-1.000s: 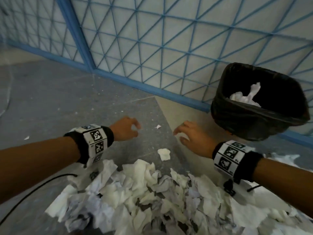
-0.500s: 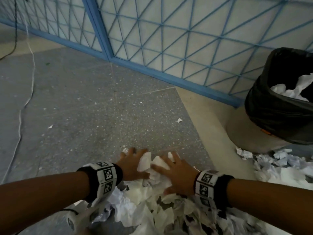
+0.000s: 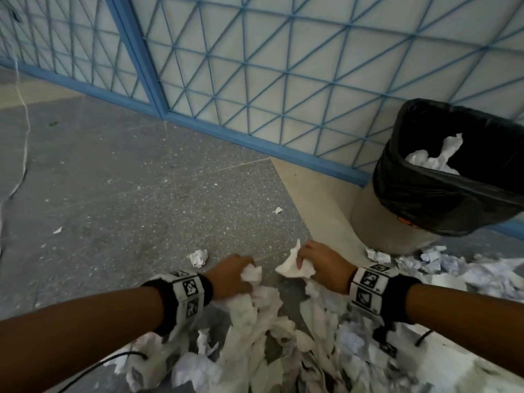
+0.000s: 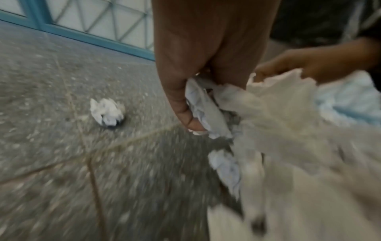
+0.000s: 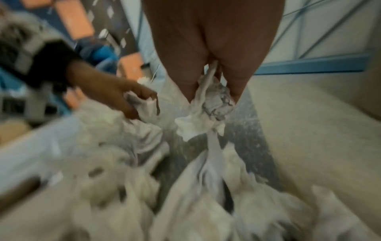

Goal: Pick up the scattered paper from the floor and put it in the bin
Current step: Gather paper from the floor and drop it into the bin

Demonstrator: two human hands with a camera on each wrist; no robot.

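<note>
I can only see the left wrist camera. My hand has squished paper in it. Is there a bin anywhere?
Observer: Yes, the head view shows a bin with a black liner to your right, by the blue lattice wall.
Operator: Is there paper in it?
Observer: Some crumpled paper already sits inside.
Operator: What is my other hand doing?
Observer: The right hand grips its own crumpled wad, shown in the right wrist view.
</note>
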